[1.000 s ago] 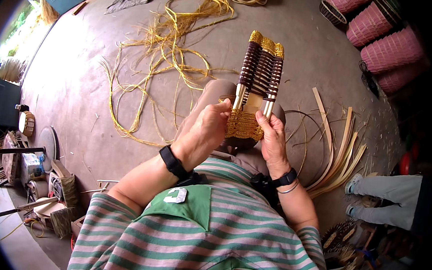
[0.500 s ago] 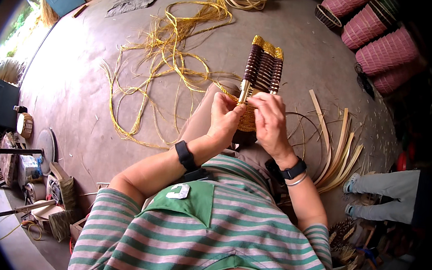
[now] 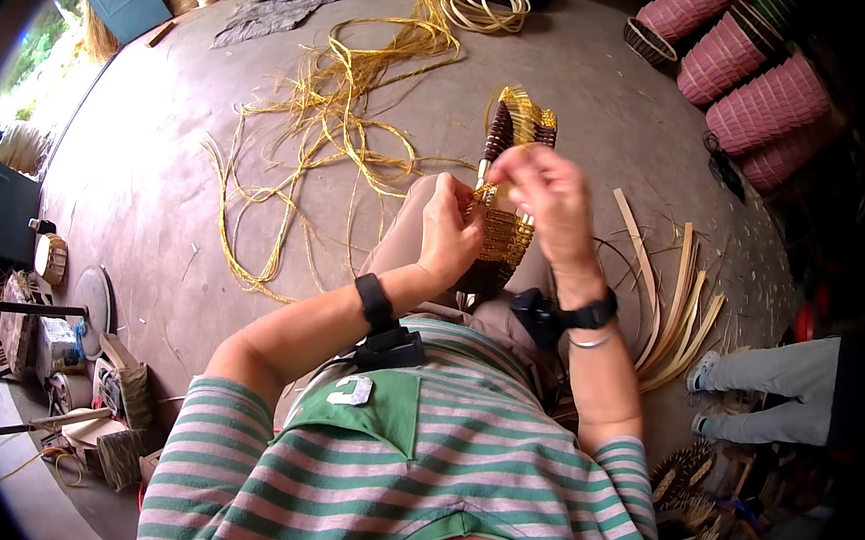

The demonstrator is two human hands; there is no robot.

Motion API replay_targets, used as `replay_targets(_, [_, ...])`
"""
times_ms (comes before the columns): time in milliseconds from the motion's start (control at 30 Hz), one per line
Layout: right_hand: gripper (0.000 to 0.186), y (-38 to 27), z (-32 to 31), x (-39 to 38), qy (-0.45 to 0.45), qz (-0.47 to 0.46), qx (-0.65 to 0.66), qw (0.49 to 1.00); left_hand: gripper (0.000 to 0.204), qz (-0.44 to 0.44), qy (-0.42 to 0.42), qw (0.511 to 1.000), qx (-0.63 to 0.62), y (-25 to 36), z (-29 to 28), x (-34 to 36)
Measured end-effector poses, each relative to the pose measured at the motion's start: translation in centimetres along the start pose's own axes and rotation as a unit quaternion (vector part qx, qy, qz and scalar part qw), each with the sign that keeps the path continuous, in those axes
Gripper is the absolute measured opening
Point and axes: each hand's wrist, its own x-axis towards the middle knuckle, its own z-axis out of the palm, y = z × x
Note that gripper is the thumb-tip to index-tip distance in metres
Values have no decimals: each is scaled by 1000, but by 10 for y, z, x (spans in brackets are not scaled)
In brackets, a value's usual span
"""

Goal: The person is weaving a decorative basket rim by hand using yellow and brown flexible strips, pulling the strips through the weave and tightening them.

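A partly woven frame (image 3: pixel 511 237), banded in gold cord and dark brown strands, stands between my knees with its far end raised. My left hand (image 3: pixel 450 233) is closed at the frame's left side, thumb and fingertips pinching the gold cord where it meets the pale rail. Lifted over the frame's middle, my right hand (image 3: pixel 550 193) is smeared by motion. Its fingers are curled together, and a bit of gold strand seems to show at the fingertips. Part of the weave lies hidden beneath this hand.
Loose gold cord (image 3: pixel 348 114) sprawls over the floor ahead, near a coil of pale cane (image 3: pixel 483 3). Flat pale strips (image 3: pixel 686 298) lie to the right. Pink woven baskets (image 3: pixel 770 103) are stacked at far right. Another person's grey-trousered legs (image 3: pixel 780 390) show at right.
My right hand has risen from the rail and moved up and slightly right. The frame has tilted, exposing more gold weave at its near end. My left hand stays by the left rail.
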Motion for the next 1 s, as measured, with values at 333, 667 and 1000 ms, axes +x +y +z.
replay_targets(333, [19, 101, -74, -31, 171, 57, 292, 939, 22, -211, -199, 922, -257, 6, -18, 19])
replay_targets(667, [18, 100, -66, -54, 188, 93, 267, 940, 10, -274, -294, 878, -261, 1, -30, 30])
replay_targets(1000, [18, 77, -63, -31, 206, 49, 160, 964, 21, -180, -323, 919, -134, -8, -26, 42])
